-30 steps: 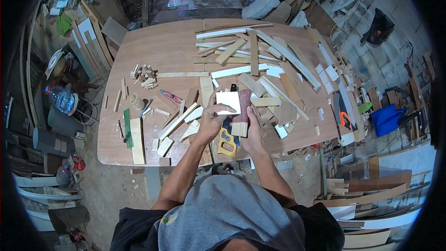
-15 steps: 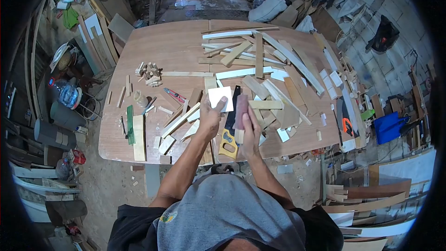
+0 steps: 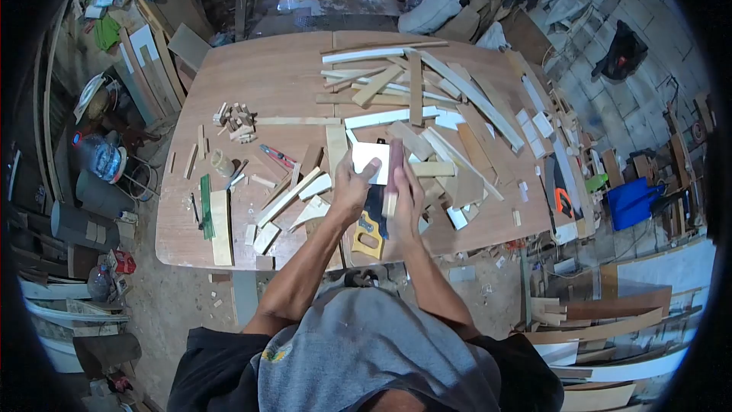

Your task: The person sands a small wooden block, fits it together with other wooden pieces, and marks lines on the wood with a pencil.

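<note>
My left hand (image 3: 351, 188) is closed on a small white square piece of board (image 3: 370, 159), its thumb pressed on the face. In my right hand (image 3: 409, 195) is a sanding block (image 3: 395, 164), a wooden block with reddish-brown sandpaper on it, held upright. The sandpaper side is against or very near the right edge of the white piece; actual contact is hard to make out. Below both hands lies a handsaw (image 3: 368, 236) with a yellow handle, its dark blade partly hidden by my right hand and the block.
Wooden strips (image 3: 377, 85) and offcuts are piled on the table (image 3: 259, 76) at the back and right. To the left are small wood pieces (image 3: 238, 120), a red utility knife (image 3: 277, 156), a jar (image 3: 222, 162) and a green strip (image 3: 207, 206). An orange-handled saw (image 3: 562, 200) lies at the right edge.
The sanding block has come left, up to the white piece's edge, closing the gap between them. My left hand has moved slightly right in view, and the whole view has shifted a little.
</note>
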Tool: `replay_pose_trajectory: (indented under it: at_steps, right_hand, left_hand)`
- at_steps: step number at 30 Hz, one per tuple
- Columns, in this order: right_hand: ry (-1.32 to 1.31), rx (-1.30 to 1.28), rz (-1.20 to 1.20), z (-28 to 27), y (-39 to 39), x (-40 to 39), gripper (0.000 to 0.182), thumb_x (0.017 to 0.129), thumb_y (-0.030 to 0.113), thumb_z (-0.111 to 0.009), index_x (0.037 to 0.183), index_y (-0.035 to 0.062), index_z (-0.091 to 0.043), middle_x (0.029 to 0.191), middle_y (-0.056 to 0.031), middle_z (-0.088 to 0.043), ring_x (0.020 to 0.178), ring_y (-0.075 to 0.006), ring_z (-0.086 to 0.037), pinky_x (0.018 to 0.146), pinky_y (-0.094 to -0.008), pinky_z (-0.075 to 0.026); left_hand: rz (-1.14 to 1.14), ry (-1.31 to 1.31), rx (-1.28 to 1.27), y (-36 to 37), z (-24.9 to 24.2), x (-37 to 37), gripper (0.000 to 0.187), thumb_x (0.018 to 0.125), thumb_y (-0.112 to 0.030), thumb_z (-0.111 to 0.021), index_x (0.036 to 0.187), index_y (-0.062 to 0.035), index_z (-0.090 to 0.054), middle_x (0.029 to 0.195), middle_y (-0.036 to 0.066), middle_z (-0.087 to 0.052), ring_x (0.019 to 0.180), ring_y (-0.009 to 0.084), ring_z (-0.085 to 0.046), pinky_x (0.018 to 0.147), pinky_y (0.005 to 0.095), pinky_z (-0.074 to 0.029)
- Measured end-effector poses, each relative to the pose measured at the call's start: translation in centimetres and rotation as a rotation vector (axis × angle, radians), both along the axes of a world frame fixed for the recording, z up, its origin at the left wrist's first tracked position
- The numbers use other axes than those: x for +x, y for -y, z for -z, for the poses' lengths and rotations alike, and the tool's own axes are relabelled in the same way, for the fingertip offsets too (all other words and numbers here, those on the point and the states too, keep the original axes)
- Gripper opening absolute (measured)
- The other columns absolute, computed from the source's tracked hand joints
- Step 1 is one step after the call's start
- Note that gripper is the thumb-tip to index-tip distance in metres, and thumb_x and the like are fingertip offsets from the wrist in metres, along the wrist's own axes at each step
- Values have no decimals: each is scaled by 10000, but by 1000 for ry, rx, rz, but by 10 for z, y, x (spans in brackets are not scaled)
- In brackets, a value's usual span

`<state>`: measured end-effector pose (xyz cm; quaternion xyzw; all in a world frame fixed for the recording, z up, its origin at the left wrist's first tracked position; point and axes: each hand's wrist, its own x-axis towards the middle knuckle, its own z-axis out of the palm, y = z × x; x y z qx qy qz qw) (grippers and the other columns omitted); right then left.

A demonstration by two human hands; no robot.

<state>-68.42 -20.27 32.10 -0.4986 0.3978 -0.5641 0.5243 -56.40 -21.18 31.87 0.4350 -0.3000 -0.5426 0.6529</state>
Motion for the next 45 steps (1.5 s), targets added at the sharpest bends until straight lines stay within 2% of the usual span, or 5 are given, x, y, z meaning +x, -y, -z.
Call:
replay_pose_trajectory:
  at_steps: [12,19,22,24,45]
  right_hand:
    - [-112,-110,60,15,-13,8,564,1017,291,-535,1415,-103,-471,1430,-215,-529,1299,-249,-495,1116,-334,-332]
    - [319,68,89,-11,41,9,539,1007,282,-559,1406,-75,-500,1395,-166,-566,1251,-204,-531,1076,-324,-383]
    - [275,183,16,5,-14,-3,534,1002,286,-575,1392,-74,-520,1372,-159,-582,1219,-200,-546,1063,-330,-392]
    - [-169,-151,45,22,-35,3,518,1014,278,-559,1392,-75,-522,1358,-160,-590,1208,-195,-551,1054,-330,-392]
    - [-151,-156,54,15,11,11,527,1015,249,-548,1427,-73,-479,1437,-175,-531,1302,-242,-504,1119,-357,-337]
  left_hand:
    - [-42,171,20,-1,3,7,316,935,-81,-676,1214,30,-580,1033,69,-671,913,133,-607,817,286,-506]
    - [57,69,-112,-7,12,4,297,929,-93,-692,1181,21,-582,1027,61,-659,918,126,-612,802,299,-518]
    - [-45,31,31,-8,7,16,298,933,-97,-686,1189,4,-571,1014,60,-660,906,124,-610,798,288,-507]
    - [-59,82,-53,-2,16,17,299,936,-102,-682,1192,5,-571,1011,58,-661,898,123,-609,796,286,-504]
    - [15,150,-126,3,17,20,265,943,-104,-678,1170,-4,-586,992,36,-659,875,105,-604,768,263,-502]
